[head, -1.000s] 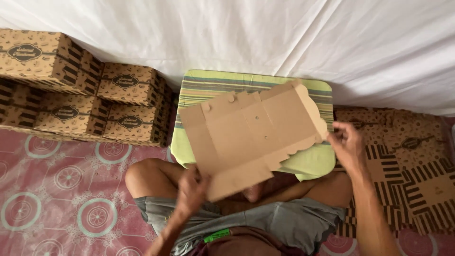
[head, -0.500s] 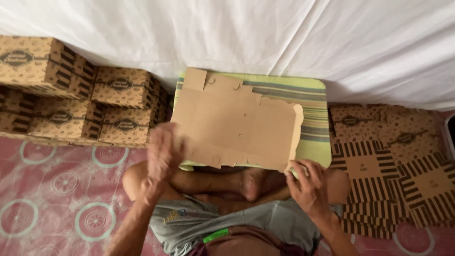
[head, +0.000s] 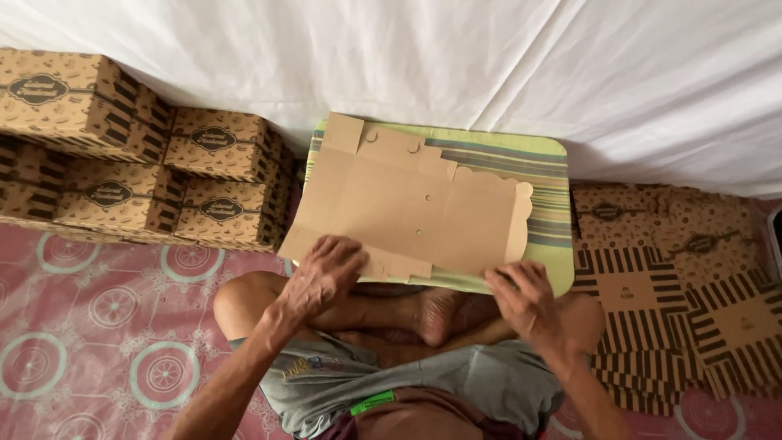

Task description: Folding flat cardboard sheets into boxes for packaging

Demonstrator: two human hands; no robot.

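cardboard point(head: 407, 212): plain brown | tray point(head: 538, 195): green, striped | boxes point(head: 122, 163): brown, black stripes | mat point(head: 98, 326): pink, circles | sheet point(head: 489, 65): white | shorts point(head: 456, 383): grey
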